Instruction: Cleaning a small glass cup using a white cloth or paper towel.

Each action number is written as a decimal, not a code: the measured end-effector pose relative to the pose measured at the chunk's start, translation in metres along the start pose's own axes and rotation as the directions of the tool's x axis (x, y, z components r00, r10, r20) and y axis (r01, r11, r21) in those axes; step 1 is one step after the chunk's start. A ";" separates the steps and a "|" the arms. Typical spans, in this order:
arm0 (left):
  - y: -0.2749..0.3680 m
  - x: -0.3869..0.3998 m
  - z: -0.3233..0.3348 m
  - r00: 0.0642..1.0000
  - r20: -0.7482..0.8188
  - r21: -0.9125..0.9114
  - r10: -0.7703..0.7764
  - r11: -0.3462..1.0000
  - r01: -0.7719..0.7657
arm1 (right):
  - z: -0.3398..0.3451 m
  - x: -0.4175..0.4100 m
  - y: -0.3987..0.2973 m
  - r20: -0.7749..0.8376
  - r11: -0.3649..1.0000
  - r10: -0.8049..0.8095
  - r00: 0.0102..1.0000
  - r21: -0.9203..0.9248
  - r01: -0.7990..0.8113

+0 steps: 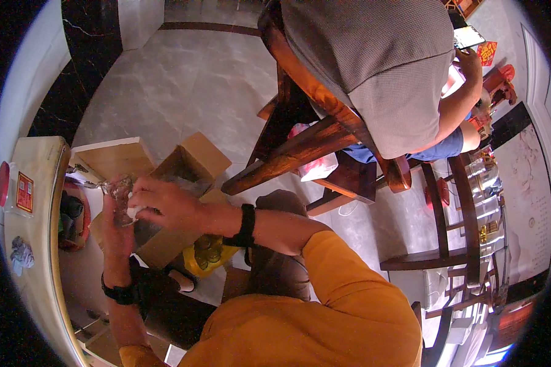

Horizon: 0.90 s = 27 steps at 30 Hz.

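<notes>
My left hand (pixel 118 229) reaches up beside an open wooden drawer or door, its fingers around a clear, shiny object (pixel 121 186) that looks like glass or plastic. Close against it on the right, my right hand (pixel 163 202) is curled over a small white crumpled cloth or tissue (pixel 133 208). Both hands are somewhat blurred. Under them stands an open cardboard box (pixel 206 158) with dark contents and some clear plastic, partly hidden by my right hand and forearm.
A cabinet top (pixel 32 247) at the left bears a red-lidded clear jar (pixel 18 188) and a crumpled cloth (pixel 22 254). A yellow bag (pixel 206 254) lies beside the box. A person in a grey shirt (pixel 376 59) sits on a wooden chair (pixel 298 147) at the upper right.
</notes>
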<state>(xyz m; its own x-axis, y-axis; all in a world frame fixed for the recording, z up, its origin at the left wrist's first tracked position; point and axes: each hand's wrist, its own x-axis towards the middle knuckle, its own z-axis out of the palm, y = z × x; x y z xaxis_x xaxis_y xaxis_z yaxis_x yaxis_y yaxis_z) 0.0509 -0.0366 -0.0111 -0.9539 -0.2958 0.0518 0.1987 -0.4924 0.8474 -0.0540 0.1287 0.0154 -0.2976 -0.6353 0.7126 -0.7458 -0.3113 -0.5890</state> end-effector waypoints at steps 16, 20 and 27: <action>0.001 -0.001 -0.001 1.000 -0.006 0.103 0.011 0.995 -0.010 | 0.000 0.001 -0.002 -0.033 0.999 -0.043 0.999 0.000 0.043; 0.002 -0.002 0.006 0.998 -0.067 0.103 -0.007 0.995 0.014 | -0.009 0.008 -0.004 -0.053 0.999 -0.036 0.998 -0.011 0.036; 0.006 -0.005 0.012 0.998 -0.062 0.232 0.009 0.973 0.006 | -0.012 0.007 -0.002 -0.039 0.999 -0.039 0.998 -0.023 0.039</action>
<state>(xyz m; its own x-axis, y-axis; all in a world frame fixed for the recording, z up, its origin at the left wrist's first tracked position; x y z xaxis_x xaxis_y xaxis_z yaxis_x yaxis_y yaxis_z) 0.0538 -0.0281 0.0000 -0.9361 -0.3507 0.0265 0.1357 -0.2908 0.9471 -0.0617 0.1333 0.0266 -0.2907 -0.5948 0.7495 -0.7701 -0.3194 -0.5522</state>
